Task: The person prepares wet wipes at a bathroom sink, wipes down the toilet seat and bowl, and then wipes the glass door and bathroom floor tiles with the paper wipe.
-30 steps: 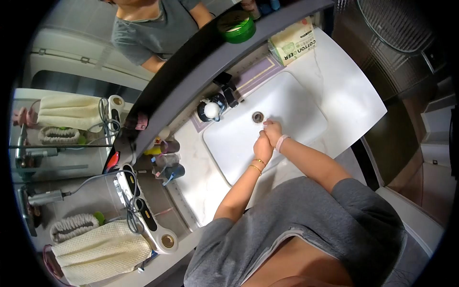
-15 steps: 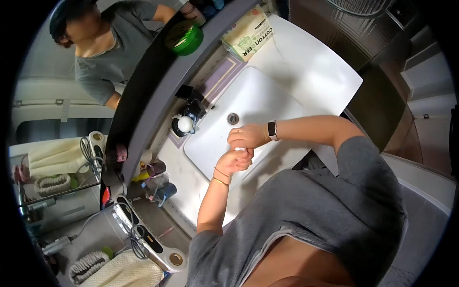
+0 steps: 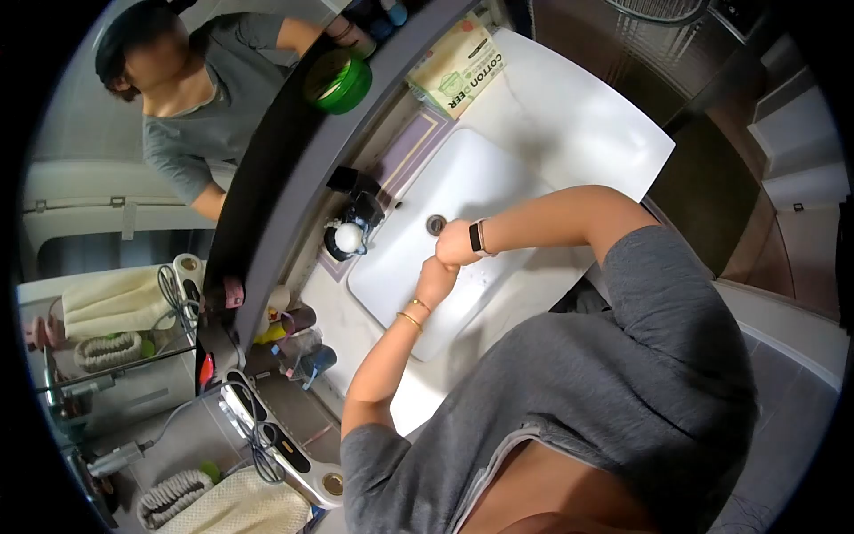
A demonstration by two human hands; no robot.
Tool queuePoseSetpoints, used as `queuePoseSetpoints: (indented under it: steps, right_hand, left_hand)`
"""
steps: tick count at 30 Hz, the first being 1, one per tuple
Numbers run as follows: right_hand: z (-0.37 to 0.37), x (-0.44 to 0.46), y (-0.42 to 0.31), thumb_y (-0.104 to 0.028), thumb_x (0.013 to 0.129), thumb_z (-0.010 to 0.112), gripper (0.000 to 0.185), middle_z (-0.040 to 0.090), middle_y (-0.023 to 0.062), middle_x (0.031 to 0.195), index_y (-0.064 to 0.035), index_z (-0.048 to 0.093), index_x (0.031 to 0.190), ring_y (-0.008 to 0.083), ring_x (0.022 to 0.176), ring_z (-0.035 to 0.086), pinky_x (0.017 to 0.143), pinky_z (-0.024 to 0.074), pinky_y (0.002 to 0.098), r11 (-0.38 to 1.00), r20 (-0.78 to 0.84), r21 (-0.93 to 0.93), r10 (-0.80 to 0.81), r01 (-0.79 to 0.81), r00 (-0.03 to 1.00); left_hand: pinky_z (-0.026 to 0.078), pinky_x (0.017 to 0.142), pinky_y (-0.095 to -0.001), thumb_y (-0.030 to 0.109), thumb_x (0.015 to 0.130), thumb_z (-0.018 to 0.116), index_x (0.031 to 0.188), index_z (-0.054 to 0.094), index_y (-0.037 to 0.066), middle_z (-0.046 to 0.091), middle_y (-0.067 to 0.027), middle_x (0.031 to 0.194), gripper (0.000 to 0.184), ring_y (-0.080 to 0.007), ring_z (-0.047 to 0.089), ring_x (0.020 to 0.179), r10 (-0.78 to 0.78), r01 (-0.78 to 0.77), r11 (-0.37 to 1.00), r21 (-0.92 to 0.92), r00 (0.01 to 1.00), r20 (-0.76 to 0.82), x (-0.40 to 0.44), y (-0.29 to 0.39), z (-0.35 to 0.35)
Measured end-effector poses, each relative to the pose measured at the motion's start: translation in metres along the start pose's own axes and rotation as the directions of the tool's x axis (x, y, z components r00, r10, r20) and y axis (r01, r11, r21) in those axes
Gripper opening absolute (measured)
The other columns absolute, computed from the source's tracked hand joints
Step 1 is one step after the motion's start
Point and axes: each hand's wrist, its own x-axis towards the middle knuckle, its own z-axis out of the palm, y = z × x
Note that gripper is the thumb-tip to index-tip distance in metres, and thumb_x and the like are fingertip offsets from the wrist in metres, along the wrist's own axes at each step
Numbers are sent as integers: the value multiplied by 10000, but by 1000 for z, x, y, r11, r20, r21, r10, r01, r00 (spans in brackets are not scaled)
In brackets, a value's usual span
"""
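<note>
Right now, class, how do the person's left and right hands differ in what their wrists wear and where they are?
The left hand has gold-coloured bands at its wrist; the right hand has a dark-faced watch.
The right hand is nearer the drain; the left hand is farther from it.
Both are over the sink and appear to touch.

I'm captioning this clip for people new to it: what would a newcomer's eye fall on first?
Probably the left hand and right hand, together over the white sink, with gold bracelets on the left wrist and a dark-faced watch on the right. Next, perhaps, the bright green tub on the dark shelf, and the COTTON DEER pack behind the sink.
</note>
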Motion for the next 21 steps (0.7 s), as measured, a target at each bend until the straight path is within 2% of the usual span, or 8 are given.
queuePoseSetpoints:
  steps: [6,7,8,9,11,13,16,21]
  right_hand:
    - [41,-1,-3,-87,716,559,119,656,181,760,-28,644,774,332,733,637,615,502,415,875,-49,439,251,-205,967]
    - [58,2,-4,-98,706,549,141,651,171,719,-17,631,786,322,690,632,596,492,417,779,-122,599,317,-185,940]
    - [79,2,-10,-68,669,529,44,540,89,557,-44,558,694,236,491,512,428,383,377,338,92,906,431,-254,898]
    - [68,-4,-14,-68,669,529,44,540,89,557,-44,558,694,236,491,512,428,383,377,337,93,906,430,-255,898]
    - [22,-26,-27,-57,651,518,34,384,10,495,-82,495,657,127,393,330,343,227,301,-284,536,838,269,-465,800]
    - [17,-29,-35,-70,658,531,70,303,-14,472,-91,466,646,81,356,243,327,148,253,-295,508,856,331,-424,795]
    - [16,-28,-42,-114,742,565,292,301,-56,467,-159,325,582,67,345,238,320,168,236,-666,537,691,211,-282,817]
    - [5,-18,-56,-174,807,547,349,297,-71,477,-199,296,566,55,367,238,324,166,213,-924,409,371,75,-90,909]
  left_hand:
    - [526,597,-425,181,774,614,849,564,30,647,-169,685,176,-337,647,641,-19,-15,916,401,997,81,8,-3,-3]
    - [526,597,-425,181,774,614,849,564,30,647,-169,685,176,-337,647,641,-13,-21,917,399,996,83,11,-4,-4]
    - [525,583,-405,175,768,615,853,558,43,648,-148,684,167,-313,650,635,60,-121,884,452,987,147,17,-5,-4]
    - [523,569,-385,169,763,615,857,552,56,648,-126,682,160,-290,654,629,115,-210,840,500,970,215,17,-6,-6]
    - [516,549,-369,169,763,611,843,544,69,633,-105,661,144,-268,647,605,235,-319,828,461,944,231,22,-2,-12]
    - [509,529,-352,169,764,608,829,536,82,618,-83,641,129,-245,641,581,345,-418,804,424,907,242,26,0,-20]
    - [481,475,-343,189,764,638,770,510,101,542,-41,557,155,-225,582,489,521,-524,787,325,847,106,34,-5,-24]
    - [423,387,-337,175,798,631,693,432,104,499,-39,496,235,-219,539,431,554,-475,788,391,825,-115,42,2,-38]
